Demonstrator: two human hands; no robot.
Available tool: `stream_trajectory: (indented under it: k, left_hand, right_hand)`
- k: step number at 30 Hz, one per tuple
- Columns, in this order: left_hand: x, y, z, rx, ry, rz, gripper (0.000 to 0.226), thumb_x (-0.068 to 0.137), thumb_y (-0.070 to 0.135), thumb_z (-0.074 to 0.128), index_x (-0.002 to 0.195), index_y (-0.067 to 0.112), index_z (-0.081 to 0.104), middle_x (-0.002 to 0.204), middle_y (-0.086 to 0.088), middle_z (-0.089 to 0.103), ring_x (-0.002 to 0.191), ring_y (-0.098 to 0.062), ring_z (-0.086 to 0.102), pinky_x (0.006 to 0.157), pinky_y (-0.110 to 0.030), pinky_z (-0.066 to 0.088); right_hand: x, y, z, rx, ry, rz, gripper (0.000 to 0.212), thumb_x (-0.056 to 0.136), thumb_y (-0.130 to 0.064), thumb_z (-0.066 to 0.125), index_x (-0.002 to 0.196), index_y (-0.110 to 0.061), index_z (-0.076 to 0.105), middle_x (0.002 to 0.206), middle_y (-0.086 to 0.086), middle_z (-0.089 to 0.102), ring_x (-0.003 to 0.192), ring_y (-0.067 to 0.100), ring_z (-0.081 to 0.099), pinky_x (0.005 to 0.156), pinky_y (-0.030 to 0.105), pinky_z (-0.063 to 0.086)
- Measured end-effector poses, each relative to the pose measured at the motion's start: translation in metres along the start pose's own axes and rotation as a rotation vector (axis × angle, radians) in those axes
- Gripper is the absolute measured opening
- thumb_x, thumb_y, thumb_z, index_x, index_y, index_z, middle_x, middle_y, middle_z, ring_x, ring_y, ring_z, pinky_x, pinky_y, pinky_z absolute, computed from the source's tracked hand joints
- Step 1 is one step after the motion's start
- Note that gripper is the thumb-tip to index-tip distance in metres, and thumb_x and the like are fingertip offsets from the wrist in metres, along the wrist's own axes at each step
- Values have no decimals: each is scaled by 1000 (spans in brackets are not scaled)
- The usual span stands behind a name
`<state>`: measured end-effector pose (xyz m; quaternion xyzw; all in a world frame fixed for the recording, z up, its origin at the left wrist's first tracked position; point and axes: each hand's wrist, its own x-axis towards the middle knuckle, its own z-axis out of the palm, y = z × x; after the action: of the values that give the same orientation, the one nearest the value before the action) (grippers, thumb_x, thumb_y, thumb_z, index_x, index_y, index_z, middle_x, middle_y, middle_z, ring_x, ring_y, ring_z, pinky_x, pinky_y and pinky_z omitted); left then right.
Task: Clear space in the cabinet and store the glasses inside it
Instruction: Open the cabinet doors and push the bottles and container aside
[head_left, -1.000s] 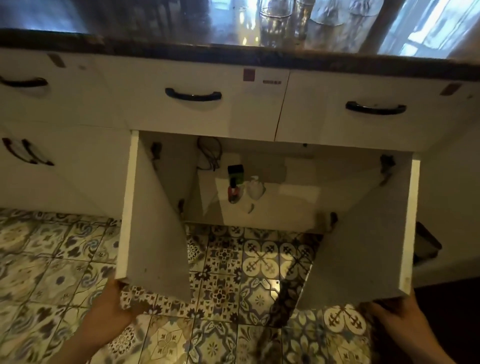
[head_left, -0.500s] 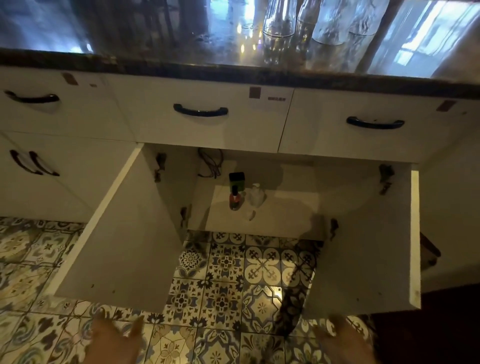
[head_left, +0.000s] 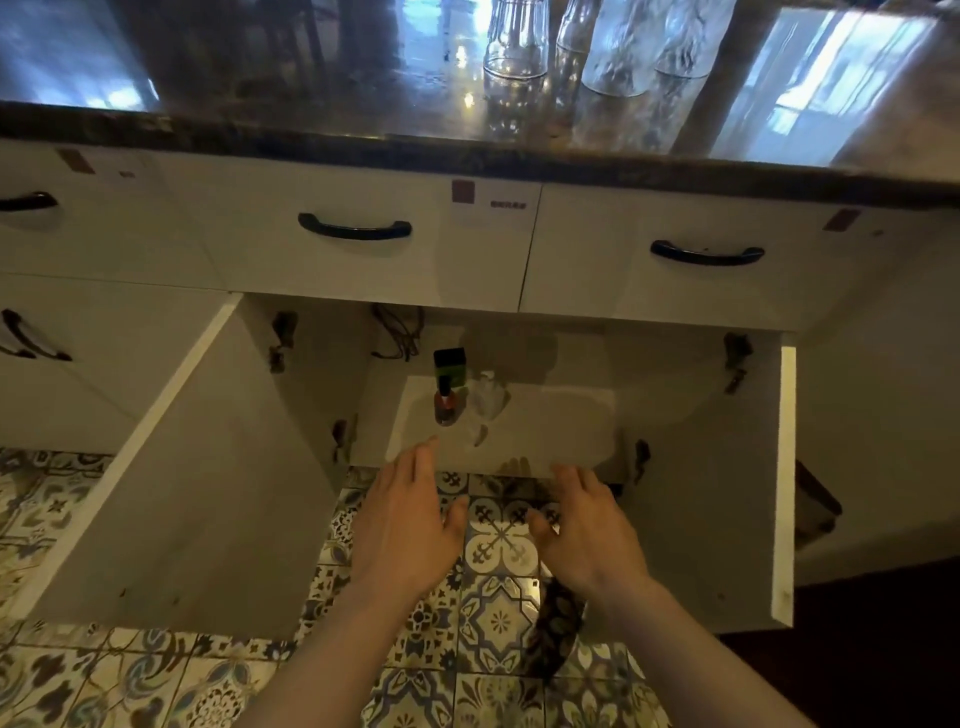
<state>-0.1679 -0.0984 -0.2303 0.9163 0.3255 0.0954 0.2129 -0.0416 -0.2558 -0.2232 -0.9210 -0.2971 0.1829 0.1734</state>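
The white cabinet (head_left: 561, 415) under the counter stands with both doors swung wide. Inside, near the left, are a small red bottle with a dark cap (head_left: 445, 404), a green and black box (head_left: 450, 367) behind it, and a pale clear bottle (head_left: 485, 397) to its right. Several clear glasses (head_left: 519, 47) stand on the dark glossy countertop (head_left: 322, 73) above. My left hand (head_left: 405, 525) and my right hand (head_left: 587, 530) are stretched out palm down in front of the cabinet's lower edge, fingers apart, holding nothing.
The left door (head_left: 208, 478) and right door (head_left: 727, 467) jut out on either side of my arms. Two drawers with black handles (head_left: 355, 228) sit above the opening. A dark cable (head_left: 400, 338) hangs at the cabinet's back. Patterned tiles (head_left: 498, 613) cover the floor.
Both hands have let go of the door edges and moved inward and forward toward the cabinet opening. The left door has swung further open. The view has tilted down.
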Motion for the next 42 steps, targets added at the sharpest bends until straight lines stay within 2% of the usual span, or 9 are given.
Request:
stream_trajectory:
  k: [4,8,10,18,25,31,38,42]
  left_hand:
    - [12,8,6,85,33,76,68,91,54,50,147,24,27,146,1,44,133,-19,41,108,-33,36]
    - [17,2,14,232,-25,125,76,93,60,39,155,21,18,161,-4,25,150,-23,16,119,-35,4]
    - [21,-1,18,289,-58,140,79,94,64,32,157,21,12,164,-4,16,152,-22,6,119,-36,-3]
    - [40,7,31,396,-102,163,84,92,71,18,158,24,-3,166,-2,-4,151,-21,-12,123,-42,-4]
    - [52,9,43,362,-97,164,81,93,70,19,158,24,2,166,-3,1,152,-21,-7,122,-39,-4]
    - [50,-4,56,358,-137,142,81,91,73,10,157,28,-7,165,-1,-4,151,-20,-9,122,-40,-4]
    - [46,-10,52,340,-176,107,86,87,76,7,157,28,-6,165,-1,-5,150,-18,-13,122,-40,-5]
    - [47,-12,47,341,-191,82,84,89,74,9,157,27,-5,166,-2,-4,151,-21,-10,124,-44,1]
  right_hand:
    - [5,17,-8,-64,-7,-13,66,96,-46,51,151,-20,27,152,3,35,139,25,34,111,41,40]
    - [16,24,-7,-125,8,-59,73,94,-48,54,153,-19,21,162,7,20,150,27,16,121,42,24]
    - [23,22,-6,-140,28,-112,76,94,-48,56,153,-21,17,163,6,17,152,27,10,122,43,21]
    - [50,20,-1,-197,97,-201,78,97,-45,48,157,-19,6,167,11,0,153,28,-5,122,41,4]
    - [59,55,6,-172,97,-212,74,99,-46,44,158,-23,5,168,6,-2,154,23,-7,123,41,8]
    - [43,135,-1,-299,69,-91,73,100,-50,34,159,-20,3,168,9,-1,153,25,-7,125,43,9]
    - [33,174,-16,-378,69,-23,75,98,-49,45,158,-19,11,167,12,10,154,27,1,124,43,10]
    - [26,191,-21,-430,66,-62,70,99,-50,40,158,-19,17,165,11,18,153,26,8,123,41,11]
